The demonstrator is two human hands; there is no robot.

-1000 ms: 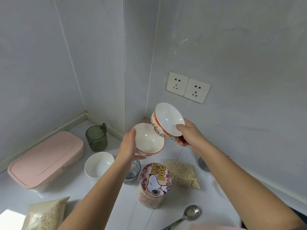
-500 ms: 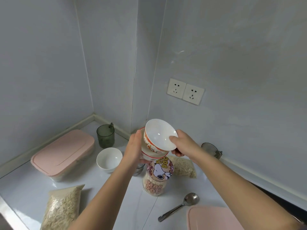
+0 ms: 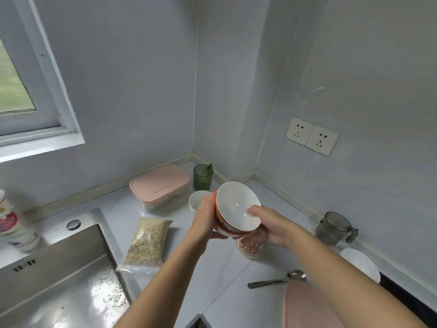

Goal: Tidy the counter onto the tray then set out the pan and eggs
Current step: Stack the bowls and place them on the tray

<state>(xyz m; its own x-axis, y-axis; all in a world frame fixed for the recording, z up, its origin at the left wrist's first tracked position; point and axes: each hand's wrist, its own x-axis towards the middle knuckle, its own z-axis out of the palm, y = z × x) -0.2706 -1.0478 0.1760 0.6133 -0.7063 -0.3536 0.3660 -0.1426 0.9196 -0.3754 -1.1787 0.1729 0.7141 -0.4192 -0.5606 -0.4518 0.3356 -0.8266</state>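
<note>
Two red-patterned white bowls (image 3: 234,207) are nested together and held tilted above the counter. My left hand (image 3: 205,215) grips their left side and underside. My right hand (image 3: 267,226) pinches the rim on the right, thumb inside the top bowl. A plain white bowl (image 3: 196,200) sits on the counter just behind my left hand, partly hidden. A patterned jar (image 3: 249,247) stands under the bowls, mostly covered. A pink tray-like edge (image 3: 305,306) shows at the bottom right. No pan or eggs are in view.
A pink lidded box (image 3: 160,183) and a green cup (image 3: 203,177) stand in the corner. A bag of oats (image 3: 147,242) lies by the steel sink (image 3: 59,280). A spoon (image 3: 279,279), a grey cup (image 3: 333,228) and a white plate (image 3: 361,263) lie to the right.
The two bowls, held apart a second ago, are now nested one in the other in both hands. The view has swung left, bringing the sink and window in.
</note>
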